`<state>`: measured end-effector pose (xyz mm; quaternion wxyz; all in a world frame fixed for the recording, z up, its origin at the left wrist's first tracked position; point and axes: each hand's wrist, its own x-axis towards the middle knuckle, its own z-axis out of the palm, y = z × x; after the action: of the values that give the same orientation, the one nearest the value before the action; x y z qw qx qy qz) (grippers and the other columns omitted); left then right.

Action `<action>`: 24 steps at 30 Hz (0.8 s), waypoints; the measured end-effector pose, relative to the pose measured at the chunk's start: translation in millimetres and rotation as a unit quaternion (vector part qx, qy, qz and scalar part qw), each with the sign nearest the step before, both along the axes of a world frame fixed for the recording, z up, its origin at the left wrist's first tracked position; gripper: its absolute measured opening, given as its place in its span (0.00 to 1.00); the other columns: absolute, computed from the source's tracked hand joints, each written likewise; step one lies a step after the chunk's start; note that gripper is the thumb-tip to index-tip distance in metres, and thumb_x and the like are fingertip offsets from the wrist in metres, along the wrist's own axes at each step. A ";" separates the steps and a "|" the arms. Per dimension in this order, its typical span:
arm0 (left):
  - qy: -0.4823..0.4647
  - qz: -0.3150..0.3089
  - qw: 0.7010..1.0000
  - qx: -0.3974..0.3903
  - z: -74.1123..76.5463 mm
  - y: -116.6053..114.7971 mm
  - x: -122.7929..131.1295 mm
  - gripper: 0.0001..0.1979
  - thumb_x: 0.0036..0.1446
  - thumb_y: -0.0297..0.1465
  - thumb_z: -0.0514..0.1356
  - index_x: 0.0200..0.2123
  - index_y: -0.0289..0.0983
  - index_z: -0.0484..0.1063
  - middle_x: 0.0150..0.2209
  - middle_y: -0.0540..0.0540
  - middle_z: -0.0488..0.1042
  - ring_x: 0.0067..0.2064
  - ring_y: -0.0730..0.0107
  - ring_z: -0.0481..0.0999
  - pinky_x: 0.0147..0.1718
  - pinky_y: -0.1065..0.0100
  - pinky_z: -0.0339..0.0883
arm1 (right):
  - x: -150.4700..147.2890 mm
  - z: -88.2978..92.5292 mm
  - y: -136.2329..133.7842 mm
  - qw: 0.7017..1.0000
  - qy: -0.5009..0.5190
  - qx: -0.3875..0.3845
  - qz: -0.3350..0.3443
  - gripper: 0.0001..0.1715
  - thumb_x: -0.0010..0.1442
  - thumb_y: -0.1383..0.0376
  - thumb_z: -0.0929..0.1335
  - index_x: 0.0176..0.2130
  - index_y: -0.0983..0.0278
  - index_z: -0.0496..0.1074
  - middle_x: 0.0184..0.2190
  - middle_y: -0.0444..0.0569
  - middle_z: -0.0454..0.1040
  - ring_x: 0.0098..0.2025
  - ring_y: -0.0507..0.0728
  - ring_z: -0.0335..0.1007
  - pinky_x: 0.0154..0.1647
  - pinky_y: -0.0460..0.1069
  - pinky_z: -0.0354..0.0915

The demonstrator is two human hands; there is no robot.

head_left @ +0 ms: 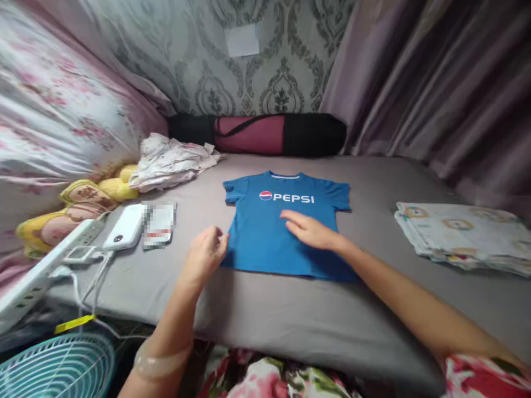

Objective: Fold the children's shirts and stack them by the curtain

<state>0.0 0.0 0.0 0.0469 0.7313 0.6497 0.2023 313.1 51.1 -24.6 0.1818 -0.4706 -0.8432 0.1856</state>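
Note:
A blue short-sleeved T-shirt (265,237) with a PEPSI print lies spread flat on the grey bed sheet, its neckline facing away from me. At its lower left edge is my left hand (206,250), fingers loosely bent and the thumb apart from them. No cloth shows between those fingers, and whether the hand touches the shirt's edge is unclear. Over the middle of the shirt, just below the print, my right hand (307,229) is open with its fingers stretched to the left. It holds nothing; contact with the fabric is hard to judge.
Folded patterned cloth (464,232) lies on the right. To the left are a white power bank (124,226), a blurred-out flat item (158,224), a power strip (50,265) with cables, yellow plush (118,188) and crumpled cloth (172,160). A long black-and-maroon bag (257,134) lines the wall.

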 end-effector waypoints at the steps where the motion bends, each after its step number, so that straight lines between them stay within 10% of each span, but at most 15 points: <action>1: 0.000 -0.056 0.998 0.004 -1.0 12.9 15.4 0.14 0.64 0.40 0.49 0.39 0.37 0.68 0.35 0.43 0.75 0.39 0.63 0.76 0.43 0.61 0.71 | 9.5 1.7 14.9 0.999 -0.015 0.007 -0.050 0.34 0.68 0.52 0.51 0.61 0.68 0.64 0.63 0.55 0.62 0.65 0.58 0.55 0.67 0.54 0.50; 8: 0.085 -0.256 0.960 -0.073 -20.3 56.0 82.6 0.32 0.64 0.47 0.48 0.62 0.30 0.56 0.66 0.32 0.54 0.69 0.50 0.49 0.64 0.51 0.48 | 40.0 -2.5 41.8 0.974 -0.158 -0.012 -0.163 0.36 0.68 0.52 0.52 0.67 0.70 0.52 0.69 0.59 0.45 0.71 0.65 0.36 0.69 0.63 0.39; 24: 0.140 -0.331 0.930 -0.076 -16.8 47.5 20.6 0.35 0.66 0.51 0.39 0.67 0.34 0.50 0.69 0.38 0.47 0.70 0.58 0.44 0.67 0.53 0.42 | 63.7 14.8 -124.5 0.989 -0.139 0.007 0.058 0.30 0.70 0.55 0.55 0.68 0.56 0.51 0.70 0.48 0.45 0.70 0.59 0.38 0.69 0.62 0.39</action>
<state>20.6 47.5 -16.8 0.0758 0.9200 0.3840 0.0208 376.8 -73.3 -9.8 0.0546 -0.4409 -0.8874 0.1229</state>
